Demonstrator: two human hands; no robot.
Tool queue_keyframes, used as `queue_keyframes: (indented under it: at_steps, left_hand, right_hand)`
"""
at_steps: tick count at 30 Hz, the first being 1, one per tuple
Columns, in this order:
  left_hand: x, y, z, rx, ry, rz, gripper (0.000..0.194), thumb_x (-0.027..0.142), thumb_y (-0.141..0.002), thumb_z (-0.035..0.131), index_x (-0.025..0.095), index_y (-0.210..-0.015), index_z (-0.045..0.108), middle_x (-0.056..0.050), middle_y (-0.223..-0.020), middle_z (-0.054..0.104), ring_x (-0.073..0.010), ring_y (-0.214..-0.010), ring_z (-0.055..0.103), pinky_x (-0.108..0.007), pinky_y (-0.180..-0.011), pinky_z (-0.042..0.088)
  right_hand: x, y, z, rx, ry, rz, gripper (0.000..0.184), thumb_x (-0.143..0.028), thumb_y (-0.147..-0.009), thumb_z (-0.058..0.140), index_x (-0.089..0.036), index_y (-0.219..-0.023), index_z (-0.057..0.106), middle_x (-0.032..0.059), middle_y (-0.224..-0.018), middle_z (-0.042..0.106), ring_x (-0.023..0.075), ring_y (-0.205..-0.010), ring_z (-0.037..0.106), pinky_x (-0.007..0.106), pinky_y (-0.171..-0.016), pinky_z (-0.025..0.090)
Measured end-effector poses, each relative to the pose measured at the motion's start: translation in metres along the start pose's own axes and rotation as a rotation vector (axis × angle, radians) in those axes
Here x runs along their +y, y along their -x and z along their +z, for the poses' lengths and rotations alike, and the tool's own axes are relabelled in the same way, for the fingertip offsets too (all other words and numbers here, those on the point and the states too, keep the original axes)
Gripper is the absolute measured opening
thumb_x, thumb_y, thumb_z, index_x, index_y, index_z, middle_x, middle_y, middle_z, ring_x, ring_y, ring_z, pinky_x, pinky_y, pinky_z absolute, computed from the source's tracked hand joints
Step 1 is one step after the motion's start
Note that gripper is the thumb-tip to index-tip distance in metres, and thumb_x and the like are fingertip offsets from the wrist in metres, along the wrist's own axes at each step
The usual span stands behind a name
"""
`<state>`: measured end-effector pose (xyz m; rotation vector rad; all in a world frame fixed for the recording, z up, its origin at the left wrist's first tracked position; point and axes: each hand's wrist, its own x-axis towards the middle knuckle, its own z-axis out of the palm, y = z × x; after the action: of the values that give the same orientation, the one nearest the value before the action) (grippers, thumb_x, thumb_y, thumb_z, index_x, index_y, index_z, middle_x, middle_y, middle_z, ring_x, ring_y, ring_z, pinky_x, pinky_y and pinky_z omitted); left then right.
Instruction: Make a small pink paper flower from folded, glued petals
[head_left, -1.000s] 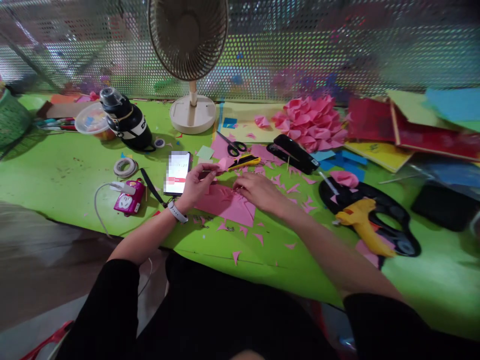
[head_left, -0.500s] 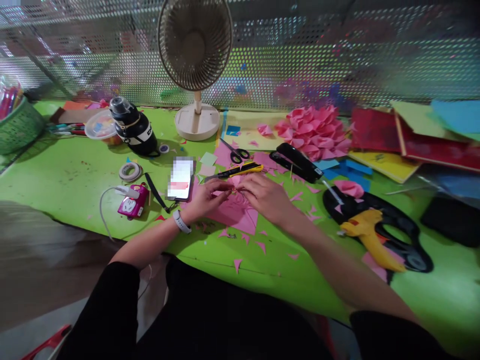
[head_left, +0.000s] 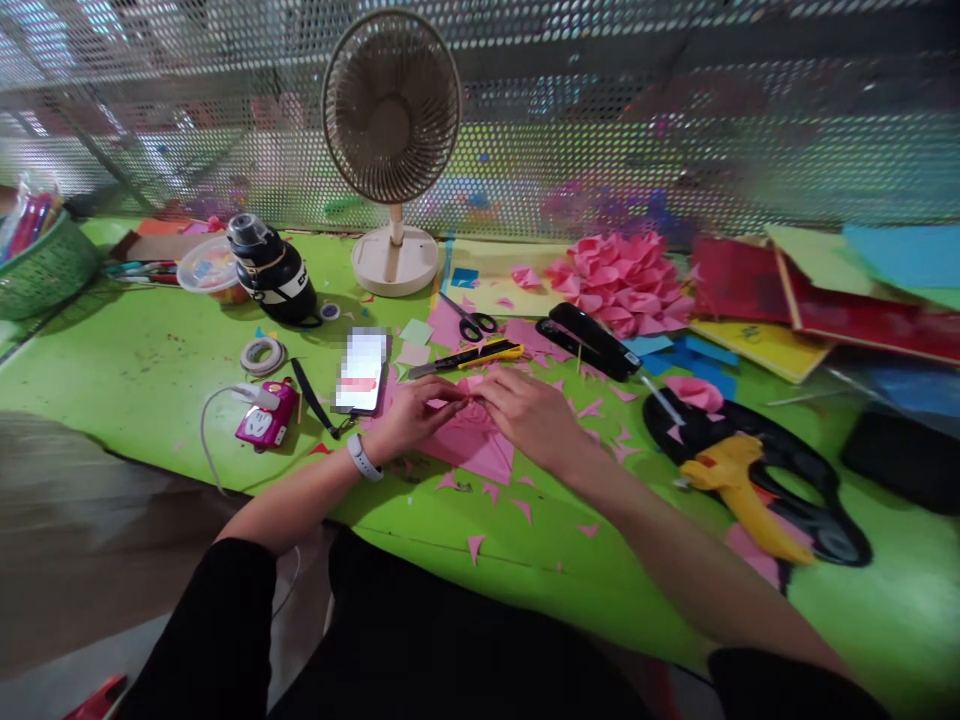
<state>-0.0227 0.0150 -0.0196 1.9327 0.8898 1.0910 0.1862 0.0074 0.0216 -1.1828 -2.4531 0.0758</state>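
Note:
Over a pink paper sheet (head_left: pixel 480 455), my left hand (head_left: pixel 416 415) and my right hand (head_left: pixel 532 415) meet fingertip to fingertip. Both are closed in a pinch on a small pink paper piece (head_left: pixel 471 397), mostly hidden by the fingers. Just beyond them lie a yellow and black utility knife (head_left: pixel 480 354) and black-handled scissors (head_left: pixel 474 325). Pink paper scraps (head_left: pixel 523 510) are scattered around. A phone with a lit screen (head_left: pixel 363 370) lies left of my left hand.
A fan (head_left: pixel 394 262) stands at the back. Right of it are a heap of pink folded paper (head_left: pixel 626 280), a black stapler (head_left: pixel 589 340) and a yellow glue gun (head_left: pixel 727 470). Leftward sit a black bottle (head_left: pixel 277 280), a tape roll (head_left: pixel 262 355) and a purple power adapter (head_left: pixel 264 420).
The view has tilted up a little, so things sit lower in the picture. Both hands stay together over the pink sheet, with only slight finger movement.

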Motion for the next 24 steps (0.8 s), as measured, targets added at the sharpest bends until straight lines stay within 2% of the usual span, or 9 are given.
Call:
queue_keyframes:
  at_steps: [5,10,13,17,24]
  left_hand:
    - [0.0006,0.0003,-0.0004,0.079,-0.008,0.004,0.023,0.035,-0.093,0.067,0.015,-0.100,0.074,-0.011,-0.097,0.072,-0.0152,-0.087,0.069,-0.027,-0.072,0.061]
    - [0.0018,0.0016,-0.0011,0.153,-0.028,0.057,0.020,0.032,-0.094,0.066,0.016,-0.102,0.073,-0.012,-0.105,0.070,-0.0150,-0.092,0.070,-0.022,-0.066,0.060]
    - [0.0034,0.0019,-0.0011,0.171,-0.051,0.151,0.016,0.027,-0.094,0.065,0.016,-0.103,0.072,-0.011,-0.104,0.070,-0.0134,-0.089,0.070,-0.020,-0.066,0.060]
    - [0.0048,0.0016,-0.0014,0.153,-0.130,0.267,0.014,0.021,-0.095,0.063,0.017,-0.106,0.071,-0.011,-0.103,0.071,-0.0155,-0.095,0.070,-0.026,-0.076,0.061]
    - [0.0074,0.0008,-0.0019,0.148,-0.195,0.342,0.017,0.018,-0.095,0.062,0.018,-0.110,0.070,-0.010,-0.103,0.072,-0.0161,-0.097,0.071,-0.031,-0.082,0.061]
  right_hand:
    - [-0.0022,0.0007,-0.0028,0.121,-0.005,0.030,0.027,-0.020,-0.100,0.049,-0.016,-0.119,0.068,0.0129,-0.109,0.072,0.0240,-0.094,0.067,0.035,-0.076,0.054]
    - [-0.0063,0.0038,-0.0018,0.161,-0.028,0.033,0.025,-0.027,-0.094,0.055,-0.015,-0.112,0.069,0.0132,-0.105,0.074,0.0258,-0.091,0.068,0.037,-0.074,0.055]
    - [-0.0081,0.0043,-0.0005,0.171,-0.035,0.034,0.026,-0.029,-0.094,0.056,-0.015,-0.111,0.069,0.0139,-0.105,0.074,0.0258,-0.089,0.069,0.037,-0.073,0.054]
    - [-0.0092,0.0038,-0.0005,0.188,-0.040,0.057,0.022,-0.027,-0.094,0.055,-0.016,-0.106,0.070,0.0114,-0.099,0.076,0.0239,-0.084,0.070,0.035,-0.072,0.054]
    - [-0.0082,0.0032,-0.0007,0.187,-0.062,0.067,0.019,-0.023,-0.096,0.054,-0.017,-0.100,0.072,0.0104,-0.095,0.077,0.0213,-0.077,0.071,0.032,-0.067,0.054]
